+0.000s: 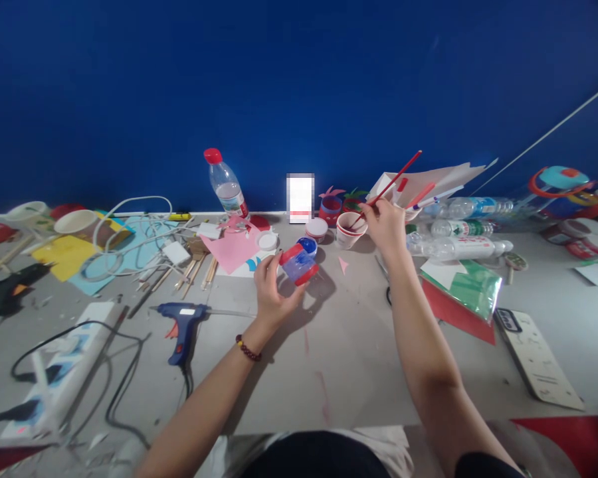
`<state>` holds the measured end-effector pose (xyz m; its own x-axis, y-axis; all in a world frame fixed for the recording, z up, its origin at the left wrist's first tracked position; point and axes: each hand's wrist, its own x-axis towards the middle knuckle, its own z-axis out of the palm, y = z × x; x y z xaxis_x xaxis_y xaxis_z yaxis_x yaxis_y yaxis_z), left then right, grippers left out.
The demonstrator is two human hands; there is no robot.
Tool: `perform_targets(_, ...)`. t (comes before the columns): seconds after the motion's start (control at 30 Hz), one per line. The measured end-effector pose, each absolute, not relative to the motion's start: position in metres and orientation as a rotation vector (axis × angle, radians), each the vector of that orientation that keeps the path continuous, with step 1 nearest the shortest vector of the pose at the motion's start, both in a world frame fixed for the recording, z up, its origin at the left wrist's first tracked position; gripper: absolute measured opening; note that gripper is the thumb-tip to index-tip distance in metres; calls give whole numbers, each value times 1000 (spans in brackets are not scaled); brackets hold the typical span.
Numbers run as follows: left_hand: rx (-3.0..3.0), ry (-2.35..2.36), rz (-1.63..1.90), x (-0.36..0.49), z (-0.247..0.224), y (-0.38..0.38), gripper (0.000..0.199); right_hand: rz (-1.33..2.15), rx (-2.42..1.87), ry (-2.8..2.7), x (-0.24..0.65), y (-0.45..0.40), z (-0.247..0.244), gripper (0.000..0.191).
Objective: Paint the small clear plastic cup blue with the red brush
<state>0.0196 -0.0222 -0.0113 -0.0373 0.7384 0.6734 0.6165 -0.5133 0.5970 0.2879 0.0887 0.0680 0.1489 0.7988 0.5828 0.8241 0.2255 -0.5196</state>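
My left hand (274,290), with a beaded bracelet at its wrist, holds a small cylinder (299,264) painted blue in the middle and red at both ends, tilted above the table. Pinched in my right hand (385,222) is a red paintbrush (402,171), its lower end inside a paper cup (349,238). The cup's contents look dark. Just behind the cylinder stands an open pot of blue paint (309,246), with a white-lidded pot (317,229) beside it. Two small decorated cups, one red and blue (330,211), stand near the wall.
A blue glue gun (182,325), a power strip (62,368) and cables lie at left. Pink paper (233,247) and a red-capped bottle (228,186) are behind. Plastic bottles (461,247), green paper (466,285) and a phone (538,358) lie at right.
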Motion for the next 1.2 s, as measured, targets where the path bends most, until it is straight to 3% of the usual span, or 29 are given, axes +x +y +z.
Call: perform_targets(1.2, 2109, 1470, 1626, 18, -8, -25, 72, -84, -1469, -1517, 281, 75, 82, 24)
